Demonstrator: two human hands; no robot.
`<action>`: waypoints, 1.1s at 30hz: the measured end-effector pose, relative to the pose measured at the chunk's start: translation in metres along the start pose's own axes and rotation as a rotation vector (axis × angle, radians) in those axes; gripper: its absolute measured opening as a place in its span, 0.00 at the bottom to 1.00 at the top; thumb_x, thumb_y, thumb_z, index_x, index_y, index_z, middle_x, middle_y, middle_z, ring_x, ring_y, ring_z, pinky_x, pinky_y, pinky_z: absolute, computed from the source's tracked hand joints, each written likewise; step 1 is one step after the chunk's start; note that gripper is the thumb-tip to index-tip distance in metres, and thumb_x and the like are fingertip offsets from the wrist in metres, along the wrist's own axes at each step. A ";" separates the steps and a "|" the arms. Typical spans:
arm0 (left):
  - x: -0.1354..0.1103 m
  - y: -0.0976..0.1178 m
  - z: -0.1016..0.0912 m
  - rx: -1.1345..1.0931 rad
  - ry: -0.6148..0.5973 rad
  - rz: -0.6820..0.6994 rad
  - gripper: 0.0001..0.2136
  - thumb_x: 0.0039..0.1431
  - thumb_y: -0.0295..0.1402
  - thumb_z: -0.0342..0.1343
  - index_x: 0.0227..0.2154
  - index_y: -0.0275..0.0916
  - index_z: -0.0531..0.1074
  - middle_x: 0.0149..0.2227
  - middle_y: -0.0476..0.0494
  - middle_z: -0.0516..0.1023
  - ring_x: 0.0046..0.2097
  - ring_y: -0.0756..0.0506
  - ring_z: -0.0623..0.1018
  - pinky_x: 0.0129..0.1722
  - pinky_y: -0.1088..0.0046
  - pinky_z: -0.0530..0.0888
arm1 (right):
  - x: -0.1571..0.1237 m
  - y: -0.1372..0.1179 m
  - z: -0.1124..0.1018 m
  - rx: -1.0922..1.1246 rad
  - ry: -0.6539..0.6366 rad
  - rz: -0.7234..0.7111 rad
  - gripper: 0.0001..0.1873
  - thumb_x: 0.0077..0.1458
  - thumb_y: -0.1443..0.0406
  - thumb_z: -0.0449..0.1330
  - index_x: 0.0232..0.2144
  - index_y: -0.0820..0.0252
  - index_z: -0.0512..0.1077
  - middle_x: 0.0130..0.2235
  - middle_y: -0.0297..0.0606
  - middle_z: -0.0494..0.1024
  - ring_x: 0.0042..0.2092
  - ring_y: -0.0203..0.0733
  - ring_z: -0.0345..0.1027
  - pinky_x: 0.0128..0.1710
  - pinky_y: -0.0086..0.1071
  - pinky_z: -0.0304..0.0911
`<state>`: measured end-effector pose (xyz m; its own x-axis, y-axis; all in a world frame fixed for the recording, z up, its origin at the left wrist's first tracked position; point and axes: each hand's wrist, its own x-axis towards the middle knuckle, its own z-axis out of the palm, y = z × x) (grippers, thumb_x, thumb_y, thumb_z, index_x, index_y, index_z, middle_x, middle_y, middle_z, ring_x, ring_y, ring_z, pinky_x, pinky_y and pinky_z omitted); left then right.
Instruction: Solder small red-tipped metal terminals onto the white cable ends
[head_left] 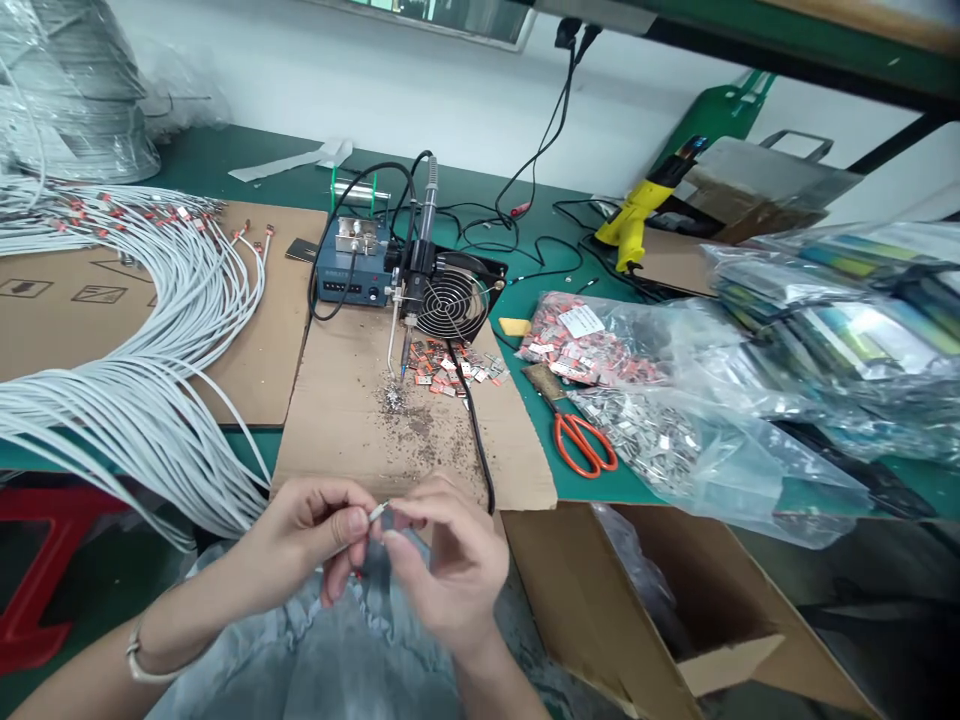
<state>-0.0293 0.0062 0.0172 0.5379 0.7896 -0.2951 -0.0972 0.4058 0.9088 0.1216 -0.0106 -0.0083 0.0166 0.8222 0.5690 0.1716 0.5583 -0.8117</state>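
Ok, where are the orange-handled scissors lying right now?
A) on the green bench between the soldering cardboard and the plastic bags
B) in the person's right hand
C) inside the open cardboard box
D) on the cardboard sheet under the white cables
A: the orange-handled scissors lie on the green bench, right of the soldering cardboard and beside the plastic bags; the right hand pinches only a small wire end.

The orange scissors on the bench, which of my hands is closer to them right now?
Right. The right hand sits below and to the left of the orange scissors; the left hand is farther left still, pinching a thin wire end with the right.
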 end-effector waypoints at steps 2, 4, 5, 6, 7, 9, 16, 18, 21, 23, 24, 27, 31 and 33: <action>-0.001 -0.001 -0.005 -0.004 -0.060 -0.023 0.20 0.51 0.50 0.57 0.22 0.35 0.67 0.15 0.54 0.66 0.13 0.56 0.64 0.12 0.83 0.59 | 0.009 -0.003 -0.008 0.085 -0.140 0.121 0.06 0.48 0.69 0.63 0.32 0.56 0.74 0.24 0.34 0.74 0.26 0.39 0.64 0.28 0.34 0.60; -0.001 -0.002 -0.007 0.025 -0.107 -0.054 0.20 0.52 0.50 0.56 0.23 0.34 0.67 0.15 0.54 0.65 0.12 0.57 0.62 0.12 0.83 0.56 | 0.019 -0.006 -0.016 0.096 -0.265 0.170 0.02 0.48 0.69 0.64 0.28 0.58 0.75 0.23 0.34 0.75 0.26 0.38 0.65 0.28 0.33 0.61; -0.002 -0.002 -0.007 0.046 -0.122 -0.070 0.20 0.52 0.50 0.55 0.24 0.34 0.68 0.15 0.54 0.65 0.12 0.57 0.62 0.12 0.83 0.55 | 0.024 -0.008 -0.019 0.085 -0.321 0.172 0.02 0.49 0.69 0.64 0.27 0.58 0.75 0.23 0.34 0.75 0.26 0.37 0.66 0.28 0.32 0.61; -0.002 -0.001 -0.007 0.067 -0.129 -0.087 0.20 0.53 0.50 0.54 0.24 0.34 0.68 0.15 0.55 0.64 0.12 0.57 0.61 0.12 0.83 0.54 | 0.028 -0.010 -0.022 0.066 -0.371 0.168 0.02 0.49 0.70 0.63 0.26 0.59 0.75 0.23 0.34 0.75 0.26 0.37 0.66 0.28 0.32 0.61; -0.002 0.000 -0.007 0.088 -0.134 -0.102 0.20 0.53 0.50 0.54 0.25 0.34 0.68 0.15 0.55 0.64 0.12 0.57 0.61 0.12 0.83 0.54 | 0.032 -0.013 -0.025 0.040 -0.417 0.164 0.03 0.49 0.70 0.63 0.25 0.59 0.75 0.23 0.34 0.75 0.26 0.37 0.67 0.29 0.32 0.61; -0.003 0.003 -0.007 0.117 -0.137 -0.125 0.20 0.54 0.49 0.54 0.25 0.34 0.68 0.16 0.56 0.63 0.13 0.58 0.61 0.12 0.83 0.53 | 0.039 -0.016 -0.031 -0.025 -0.496 0.156 0.04 0.49 0.70 0.63 0.25 0.58 0.75 0.23 0.33 0.74 0.27 0.37 0.67 0.29 0.31 0.61; 0.006 -0.003 -0.018 -0.098 -0.251 -0.142 0.17 0.52 0.45 0.58 0.24 0.34 0.70 0.13 0.55 0.64 0.11 0.57 0.60 0.09 0.84 0.53 | 0.030 -0.001 -0.009 0.305 -0.344 0.177 0.10 0.48 0.66 0.63 0.17 0.59 0.70 0.19 0.32 0.69 0.21 0.34 0.60 0.21 0.30 0.55; 0.009 -0.008 -0.021 -0.206 -0.273 -0.137 0.16 0.51 0.44 0.60 0.22 0.34 0.69 0.12 0.54 0.64 0.10 0.57 0.60 0.08 0.84 0.53 | 0.021 0.006 0.010 0.461 -0.154 0.218 0.13 0.47 0.62 0.64 0.16 0.58 0.69 0.18 0.31 0.66 0.20 0.34 0.58 0.20 0.29 0.54; 0.010 -0.011 -0.022 -0.253 -0.255 -0.125 0.18 0.49 0.45 0.61 0.20 0.34 0.68 0.12 0.54 0.64 0.10 0.56 0.61 0.07 0.84 0.54 | 0.011 0.011 0.031 0.570 0.026 0.257 0.14 0.48 0.58 0.64 0.17 0.57 0.68 0.19 0.31 0.64 0.21 0.35 0.57 0.21 0.30 0.54; 0.008 -0.011 -0.021 -0.268 -0.234 -0.111 0.17 0.49 0.44 0.61 0.21 0.34 0.68 0.13 0.54 0.65 0.10 0.57 0.61 0.08 0.84 0.55 | 0.010 0.013 0.033 0.607 0.015 0.266 0.13 0.48 0.58 0.63 0.18 0.57 0.68 0.19 0.30 0.64 0.22 0.34 0.57 0.22 0.29 0.55; 0.006 -0.010 -0.021 -0.270 -0.220 -0.103 0.16 0.50 0.44 0.61 0.22 0.34 0.69 0.13 0.54 0.66 0.10 0.57 0.62 0.08 0.84 0.55 | 0.012 0.013 0.031 0.620 -0.024 0.272 0.13 0.48 0.58 0.64 0.19 0.57 0.69 0.20 0.30 0.64 0.22 0.34 0.58 0.22 0.28 0.54; 0.001 -0.008 -0.017 -0.218 -0.141 -0.071 0.15 0.52 0.43 0.59 0.24 0.34 0.70 0.15 0.53 0.68 0.11 0.57 0.65 0.10 0.85 0.56 | 0.021 0.013 0.014 0.515 -0.149 0.269 0.09 0.45 0.61 0.67 0.22 0.58 0.72 0.22 0.32 0.68 0.23 0.34 0.59 0.22 0.28 0.54; -0.002 -0.003 -0.009 -0.058 0.036 -0.004 0.16 0.51 0.45 0.59 0.24 0.34 0.70 0.17 0.53 0.69 0.14 0.56 0.68 0.13 0.84 0.62 | 0.030 0.007 -0.008 0.215 -0.210 0.233 0.04 0.43 0.68 0.67 0.26 0.58 0.74 0.24 0.34 0.72 0.26 0.36 0.61 0.25 0.29 0.56; -0.002 -0.001 -0.005 0.004 0.084 0.029 0.16 0.51 0.45 0.59 0.24 0.34 0.70 0.16 0.54 0.68 0.15 0.56 0.68 0.15 0.83 0.64 | 0.031 0.003 -0.012 0.160 -0.237 0.251 0.02 0.46 0.70 0.64 0.24 0.59 0.74 0.23 0.34 0.72 0.26 0.36 0.62 0.25 0.29 0.57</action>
<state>-0.0348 0.0063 0.0156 0.4630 0.8368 -0.2923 -0.1085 0.3808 0.9183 0.1349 0.0152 0.0087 -0.1929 0.9279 0.3189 0.0351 0.3313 -0.9429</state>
